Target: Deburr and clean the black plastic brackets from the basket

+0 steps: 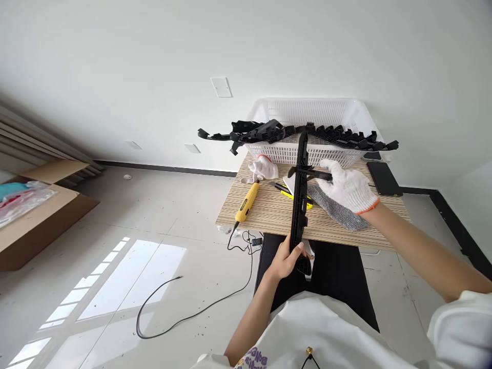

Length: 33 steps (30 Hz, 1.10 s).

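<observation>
Left hand (285, 259) curled round the lower end of a long black strip (298, 207), which reaches over the table (265, 219)'s front edge; gloved right hand (348, 189) grips a dark tool (322, 175) across it. Looks light, stiffish; tabs (305, 221) could snap, so grip the spine (295, 220).

The long, narrow strip (300, 210) is black, seemingly plastic, with ribbing along its length and small tabs jutting from its right edge. It points away from the wearer, gripped near its close end by the left hand (286, 260), its middle raised over the desk (265, 207). The dark tool (322, 176), in the gloved right hand (346, 187), sits crosswise at the strip's farther half; its exact type is unclear.
</observation>
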Motion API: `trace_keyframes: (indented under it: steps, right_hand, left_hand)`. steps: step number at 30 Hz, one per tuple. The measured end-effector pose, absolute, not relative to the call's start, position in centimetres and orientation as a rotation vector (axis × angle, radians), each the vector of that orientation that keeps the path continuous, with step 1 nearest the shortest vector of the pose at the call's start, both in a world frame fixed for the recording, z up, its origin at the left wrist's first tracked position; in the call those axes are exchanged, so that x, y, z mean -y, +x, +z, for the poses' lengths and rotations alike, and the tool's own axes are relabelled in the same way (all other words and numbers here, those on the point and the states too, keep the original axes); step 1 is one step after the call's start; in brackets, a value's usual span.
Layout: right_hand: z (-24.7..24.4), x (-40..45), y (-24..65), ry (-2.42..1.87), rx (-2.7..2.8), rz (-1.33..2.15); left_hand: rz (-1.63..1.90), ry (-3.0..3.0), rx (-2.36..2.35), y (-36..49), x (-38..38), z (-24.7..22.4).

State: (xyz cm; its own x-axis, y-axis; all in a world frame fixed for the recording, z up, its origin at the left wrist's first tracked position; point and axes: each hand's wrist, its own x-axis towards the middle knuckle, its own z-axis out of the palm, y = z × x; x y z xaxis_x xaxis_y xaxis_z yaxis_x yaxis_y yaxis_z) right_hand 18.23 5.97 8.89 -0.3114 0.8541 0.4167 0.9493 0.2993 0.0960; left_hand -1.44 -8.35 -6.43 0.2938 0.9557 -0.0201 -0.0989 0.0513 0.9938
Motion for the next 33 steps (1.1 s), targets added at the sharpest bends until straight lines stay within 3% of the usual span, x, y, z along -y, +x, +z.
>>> trace_keyframes:
  steps: [6,14,33]
  right_hand:
    - [7.5,-3.3,20.8,-1.479,2.41,-0.6]
    - [4.8,-3.2,20.3,-1.41,2.487,-0.514]
    - [5.7,-3.0,20.3,-1.525,2.572,-0.436]
  left_hand:
    - [0.98,1.273,-1.029,-1.6,8.4,-6.0]
    - [0.976,1.351,-1.095,-1.4,8.4,-5.8]
    - [0.983,1.39,-1.065,-1.7,8.3,-5.7]
